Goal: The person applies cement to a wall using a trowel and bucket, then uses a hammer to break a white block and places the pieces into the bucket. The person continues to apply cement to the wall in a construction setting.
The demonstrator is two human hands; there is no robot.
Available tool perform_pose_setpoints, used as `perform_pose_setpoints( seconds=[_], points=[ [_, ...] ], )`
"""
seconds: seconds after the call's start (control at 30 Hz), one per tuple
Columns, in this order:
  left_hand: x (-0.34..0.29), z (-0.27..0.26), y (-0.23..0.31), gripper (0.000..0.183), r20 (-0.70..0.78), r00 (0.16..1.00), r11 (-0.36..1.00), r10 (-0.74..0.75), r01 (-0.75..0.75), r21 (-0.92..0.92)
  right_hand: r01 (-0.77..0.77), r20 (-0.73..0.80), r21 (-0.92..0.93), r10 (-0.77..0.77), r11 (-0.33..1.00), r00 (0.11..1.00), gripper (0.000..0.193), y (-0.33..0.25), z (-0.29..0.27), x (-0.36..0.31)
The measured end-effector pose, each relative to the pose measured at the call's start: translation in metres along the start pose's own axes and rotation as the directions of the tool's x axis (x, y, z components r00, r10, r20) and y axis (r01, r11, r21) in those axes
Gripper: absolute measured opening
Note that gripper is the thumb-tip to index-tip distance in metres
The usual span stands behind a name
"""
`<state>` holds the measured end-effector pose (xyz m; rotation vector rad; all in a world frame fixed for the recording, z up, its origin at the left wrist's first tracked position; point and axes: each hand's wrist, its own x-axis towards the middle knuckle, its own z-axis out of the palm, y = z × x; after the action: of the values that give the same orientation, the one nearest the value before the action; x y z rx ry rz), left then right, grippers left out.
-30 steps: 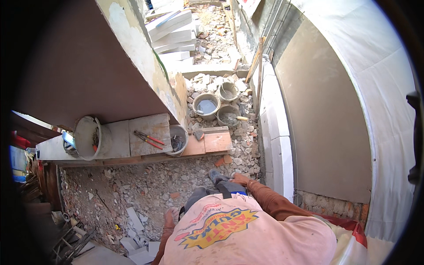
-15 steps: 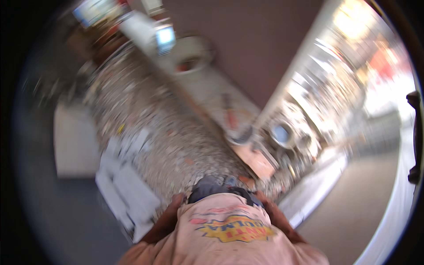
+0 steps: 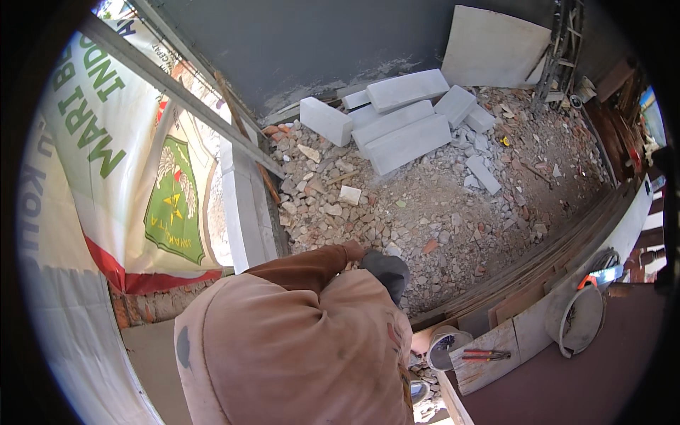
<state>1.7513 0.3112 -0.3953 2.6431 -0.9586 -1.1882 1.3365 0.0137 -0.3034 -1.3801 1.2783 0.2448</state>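
Note:
My left arm, in a brown sleeve, reaches across in front of my body. My left hand hangs low beside my dark trouser knee, above the rubble; its fingers are too small and hidden to read. No held object shows there. My right hand is out of sight behind my torso. Ahead, a stack of white-grey lightweight concrete blocks lies on the rubble, a single block leaning at its left. A smaller cut block rests at the right of the stack.
A board leans on the grey wall. Right: wooden planks, a bucket, red-handled pincers, a round tub and a handsaw. Left: a printed banner, a metal bar and a low block wall.
My body and view have swung left toward the blocks and banner. The earlier frame is blurred, with both arms at my sides; now only the left arm shows, drawn across my front.

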Motion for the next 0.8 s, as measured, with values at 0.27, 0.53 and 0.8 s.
perform_pose_setpoints(
  seconds=[0.27,0.53,0.8],
  points=[
    [-0.046,0.029,-0.044,0.023,0.067,0.980,0.975,-0.189,0.196,-0.107,-0.010,0.043,-0.066,0.013,0.998,0.999,0.050,-0.010,-0.003,0.001],
    [-0.023,-0.032,-0.018,0.023,0.085,0.972,0.901,-0.217,0.233,-0.367,-0.031,0.019,-0.049,0.032,0.998,0.999,0.050,-0.002,0.008,-0.007],
    [0.020,-0.038,0.004,0.031,-0.013,1.000,0.909,-0.026,0.018,-0.416,-0.036,-0.015,-0.022,0.036,0.999,0.999,0.050,0.006,0.014,-0.015]
  ],
)
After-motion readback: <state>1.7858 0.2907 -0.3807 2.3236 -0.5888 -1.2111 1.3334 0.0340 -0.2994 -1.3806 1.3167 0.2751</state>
